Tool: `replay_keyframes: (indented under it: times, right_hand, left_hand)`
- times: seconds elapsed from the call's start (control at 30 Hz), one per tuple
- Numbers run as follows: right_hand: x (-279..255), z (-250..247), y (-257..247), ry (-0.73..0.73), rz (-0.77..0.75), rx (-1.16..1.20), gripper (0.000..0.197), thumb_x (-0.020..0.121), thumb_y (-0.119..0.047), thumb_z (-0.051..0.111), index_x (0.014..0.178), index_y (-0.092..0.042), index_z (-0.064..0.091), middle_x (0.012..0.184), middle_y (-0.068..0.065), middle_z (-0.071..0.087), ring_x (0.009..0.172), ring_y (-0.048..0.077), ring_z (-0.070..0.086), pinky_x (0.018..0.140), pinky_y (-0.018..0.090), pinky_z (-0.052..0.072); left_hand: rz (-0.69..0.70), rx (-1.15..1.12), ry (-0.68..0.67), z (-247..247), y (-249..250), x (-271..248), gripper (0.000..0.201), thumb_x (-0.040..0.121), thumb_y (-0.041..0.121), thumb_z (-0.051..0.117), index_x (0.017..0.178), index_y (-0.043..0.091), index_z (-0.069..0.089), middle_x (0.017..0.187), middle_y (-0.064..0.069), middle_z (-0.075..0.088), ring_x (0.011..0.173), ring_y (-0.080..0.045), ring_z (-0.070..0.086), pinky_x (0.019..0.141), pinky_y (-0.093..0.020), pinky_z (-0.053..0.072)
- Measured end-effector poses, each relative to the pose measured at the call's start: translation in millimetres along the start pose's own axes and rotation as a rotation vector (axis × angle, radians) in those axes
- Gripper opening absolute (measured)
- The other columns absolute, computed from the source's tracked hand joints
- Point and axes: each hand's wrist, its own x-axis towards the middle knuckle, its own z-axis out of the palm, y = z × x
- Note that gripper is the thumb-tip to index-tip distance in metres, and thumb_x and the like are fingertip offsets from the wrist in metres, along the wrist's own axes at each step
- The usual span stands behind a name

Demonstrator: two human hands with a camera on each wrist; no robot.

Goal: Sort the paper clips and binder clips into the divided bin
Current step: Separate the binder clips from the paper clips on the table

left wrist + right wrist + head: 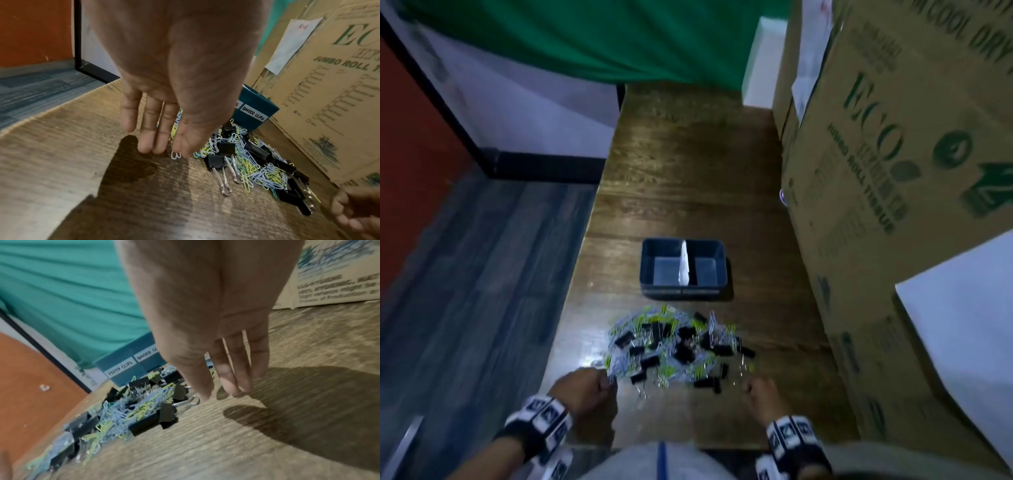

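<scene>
Paper clips (619,363) at the table's (688,154) near edge: the left hand (164,129), fingers straight, should pinch one clear of tangles; the right hand (222,369) hangs relaxed.

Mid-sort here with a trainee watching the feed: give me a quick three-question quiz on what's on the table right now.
1. True or false: both compartments of the divided bin already hold clips.
2. Which label sits on the bin's right-hand half as the person faces it? A) PAPER CLIPS B) BINDER CLIPS C) no label
3. Fill in: the left hand reaches down at the pile's near-left edge, its fingertips around a pale ____ clip.

Key
1. False: both halves show bare floor; every clip still lies in the mixed pile on the table.
2. B: the BINDER CLIPS label is on the right, PAPER CLIPS on the left.
3. paper
</scene>
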Motion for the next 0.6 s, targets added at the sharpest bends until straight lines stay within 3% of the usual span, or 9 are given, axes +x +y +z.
replay_keyframes:
  times: [0.07, 0.17, 0.23, 0.33, 0.47, 0.6]
  right_hand:
    - [0.7, -14.1, -7.4, 0.030, 0.008, 0.040, 0.023, 0.084, -0.027, 0.051, 0.092, -0.047, 0.061, 0.101, 0.004, 0.070, 0.094, 0.026, 0.068, 0.082, 0.032, 0.052]
    - [-9.1, -38.4, -22.1, 0.053, 0.060, 0.066, 0.019, 0.092, -0.018, 0.058, 0.106, -0.023, 0.070, 0.108, 0.009, 0.071, 0.100, 0.028, 0.067, 0.085, 0.032, 0.051]
    - [-17.9, -50.8, -29.1, 0.104, 0.085, 0.096, 0.019, 0.094, -0.018, 0.060, 0.110, -0.017, 0.069, 0.111, 0.010, 0.069, 0.100, 0.029, 0.065, 0.086, 0.032, 0.050]
    - [-20.9, -61.3, -33.6, 0.192, 0.077, 0.204, 0.025, 0.093, -0.011, 0.061, 0.117, -0.016, 0.062, 0.124, 0.009, 0.059, 0.108, 0.027, 0.058, 0.090, 0.033, 0.044]
    - [-2.6, -59.9, -35.8, 0.221, 0.066, 0.242, 0.054, 0.090, -0.006, 0.065, 0.139, -0.020, 0.048, 0.155, 0.014, 0.031, 0.137, 0.035, 0.041, 0.109, 0.047, 0.038]
    - [17.9, -51.9, -42.4, 0.201, 0.052, 0.188, 0.063, 0.087, -0.011, 0.071, 0.141, -0.032, 0.046, 0.147, 0.009, 0.030, 0.128, 0.036, 0.048, 0.101, 0.053, 0.049]
  left_hand:
    - [0.011, 0.016, 0.041, -2.4, -0.3, 7.4, 0.027, 0.081, 0.040, 0.049, 0.097, 0.025, 0.066, 0.104, 0.000, 0.067, 0.095, -0.020, 0.063, 0.078, -0.028, 0.049]
    - [0.027, 0.012, 0.152, -0.3, -4.4, 15.8, 0.017, 0.086, 0.032, 0.059, 0.102, 0.027, 0.065, 0.105, -0.002, 0.061, 0.099, -0.022, 0.060, 0.076, -0.030, 0.046]
    - [0.006, 0.013, 0.242, 9.1, -7.5, 19.1, 0.021, 0.084, 0.031, 0.063, 0.103, 0.023, 0.064, 0.103, -0.005, 0.057, 0.096, -0.026, 0.057, 0.074, -0.035, 0.048]
    - [-0.079, -0.024, 0.350, 18.3, -12.9, 23.2, 0.039, 0.079, 0.033, 0.070, 0.109, 0.015, 0.053, 0.103, -0.009, 0.052, 0.088, -0.029, 0.055, 0.069, -0.041, 0.051]
    - [-0.244, -0.157, 0.292, 26.3, -15.9, 21.9, 0.058, 0.078, 0.044, 0.072, 0.120, 0.024, 0.037, 0.114, -0.006, 0.043, 0.097, -0.026, 0.054, 0.079, -0.043, 0.053]
    - [-0.214, -0.242, 0.289, 29.7, -5.6, 26.6, 0.055, 0.080, 0.036, 0.073, 0.123, 0.023, 0.039, 0.117, -0.007, 0.039, 0.095, -0.025, 0.056, 0.082, -0.041, 0.054]
